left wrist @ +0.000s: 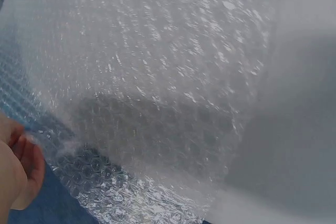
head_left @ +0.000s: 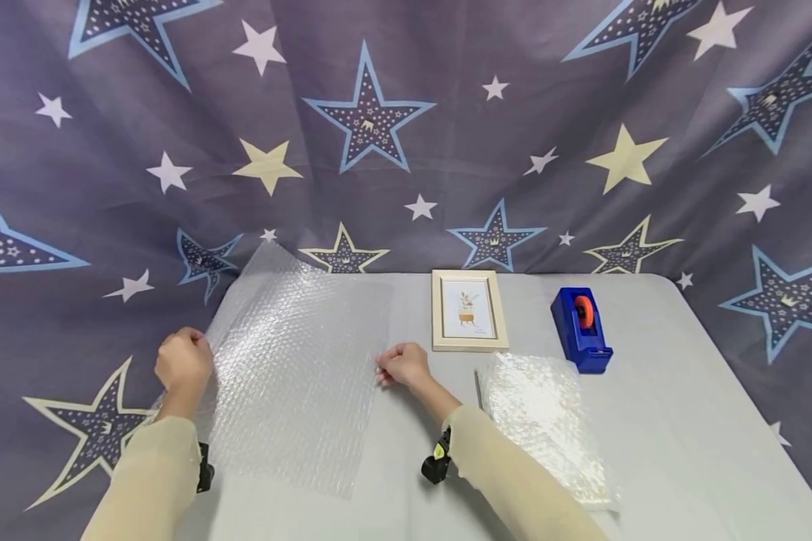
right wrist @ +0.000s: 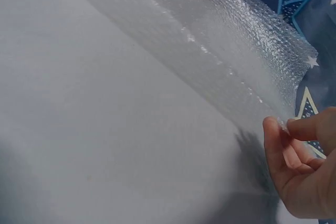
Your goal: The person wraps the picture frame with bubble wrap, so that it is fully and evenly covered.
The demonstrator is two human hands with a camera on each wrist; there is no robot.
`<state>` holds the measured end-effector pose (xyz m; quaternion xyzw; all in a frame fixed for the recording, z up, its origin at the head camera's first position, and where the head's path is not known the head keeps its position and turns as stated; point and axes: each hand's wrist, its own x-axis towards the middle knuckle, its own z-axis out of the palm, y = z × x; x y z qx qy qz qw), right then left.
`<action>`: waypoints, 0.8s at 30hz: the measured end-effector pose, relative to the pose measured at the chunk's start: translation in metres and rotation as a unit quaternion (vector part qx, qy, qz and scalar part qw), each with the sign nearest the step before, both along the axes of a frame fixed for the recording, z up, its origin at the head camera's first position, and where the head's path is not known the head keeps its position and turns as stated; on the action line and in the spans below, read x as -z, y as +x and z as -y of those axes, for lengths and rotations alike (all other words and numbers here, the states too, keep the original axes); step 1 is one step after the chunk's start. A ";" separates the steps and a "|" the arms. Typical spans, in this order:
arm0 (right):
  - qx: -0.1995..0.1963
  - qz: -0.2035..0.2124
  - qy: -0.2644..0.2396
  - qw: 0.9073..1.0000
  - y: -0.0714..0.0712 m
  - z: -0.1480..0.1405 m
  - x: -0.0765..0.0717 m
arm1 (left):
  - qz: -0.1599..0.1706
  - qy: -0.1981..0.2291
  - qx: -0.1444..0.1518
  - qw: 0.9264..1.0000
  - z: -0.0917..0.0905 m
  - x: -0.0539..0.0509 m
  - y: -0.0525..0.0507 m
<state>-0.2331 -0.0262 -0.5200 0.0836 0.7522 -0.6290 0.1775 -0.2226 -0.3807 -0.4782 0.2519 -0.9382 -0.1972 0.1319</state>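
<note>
A clear sheet of bubble wrap [head_left: 298, 376] spreads over the left part of the table, its far corner raised against the curtain. My left hand [head_left: 184, 367] pinches its left edge; in the left wrist view, that hand [left wrist: 21, 169] appears at the lower left with curled fingers at the wrap. On the opposite edge, my right hand [head_left: 406, 366] pinches the sheet between thumb and fingers. The right wrist view shows this pinch closely, with the right hand [right wrist: 302, 161] at the edge of the bubble wrap [right wrist: 210, 51], which stands a little off the table.
A framed picture [head_left: 470, 310] lies at the table's back. To its right is a blue tape dispenser [head_left: 580, 330] with an orange core. A shiny bubble-wrap stack [head_left: 544, 421] lies near my right forearm, a thin dark object [head_left: 478, 387] beside it. A star-patterned curtain [head_left: 406, 180] hangs behind.
</note>
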 end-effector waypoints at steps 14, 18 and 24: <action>0.022 0.030 0.020 0.999 0.005 -0.023 0.002 | -0.025 0.070 0.016 0.997 -0.004 0.004 -0.023; 0.030 0.035 0.027 0.999 0.006 -0.025 0.004 | -0.039 0.075 0.034 0.996 -0.002 0.012 -0.025; 0.036 0.033 0.017 0.999 0.006 -0.025 0.004 | -0.032 0.089 0.032 0.995 0.006 0.027 -0.029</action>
